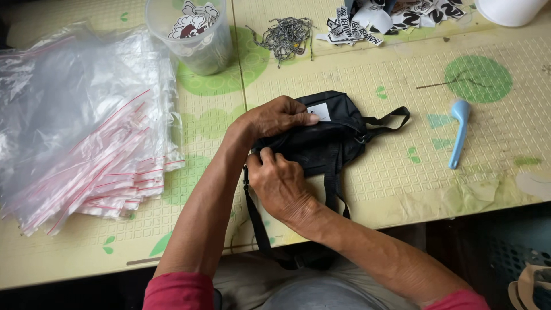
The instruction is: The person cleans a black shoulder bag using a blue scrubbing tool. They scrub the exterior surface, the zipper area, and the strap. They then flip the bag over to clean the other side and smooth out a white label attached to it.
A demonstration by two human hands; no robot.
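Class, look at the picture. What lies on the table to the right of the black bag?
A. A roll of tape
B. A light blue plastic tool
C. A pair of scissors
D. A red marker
B: a light blue plastic tool lies on the mat to the right of the black bag, apart from it and untouched by either hand.

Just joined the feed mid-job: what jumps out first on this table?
At centre, both hands work a small black bag: the left hand grips its top edge, the right hand pinches its near side. A big heap of clear zip bags fills the left, and a light blue plastic tool lies right.
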